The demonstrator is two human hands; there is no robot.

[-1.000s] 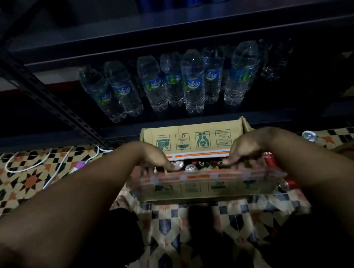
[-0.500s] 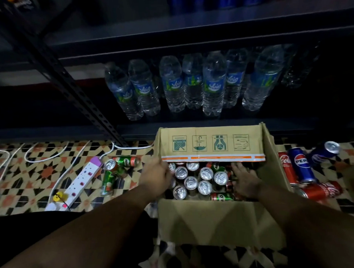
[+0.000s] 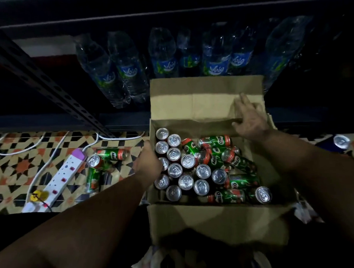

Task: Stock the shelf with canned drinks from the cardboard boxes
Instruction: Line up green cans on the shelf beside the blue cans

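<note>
An open cardboard box (image 3: 215, 222) sits on the patterned floor in front of the dark shelf (image 3: 51, 122). Inside it are several green Milo cans (image 3: 193, 169): those on the left stand upright, those on the right lie on their sides. My left hand (image 3: 147, 165) rests on the box's left wall, its fingers hidden over the edge. My right hand (image 3: 250, 119) presses with spread fingers against the raised far flap (image 3: 201, 97). A few more Milo cans (image 3: 110, 155) lie on the floor left of the box.
Water bottles (image 3: 165, 60) stand in a row on the low shelf behind the box. A slanted metal shelf post (image 3: 39, 78) runs down at left. A white power strip (image 3: 59, 178) with cables lies on the floor. One can (image 3: 341, 141) lies at right.
The box's flaps have been opened and the cans now show. My right hand moved from inside the box up to the far flap, which now stands folded back. The view tilted down.
</note>
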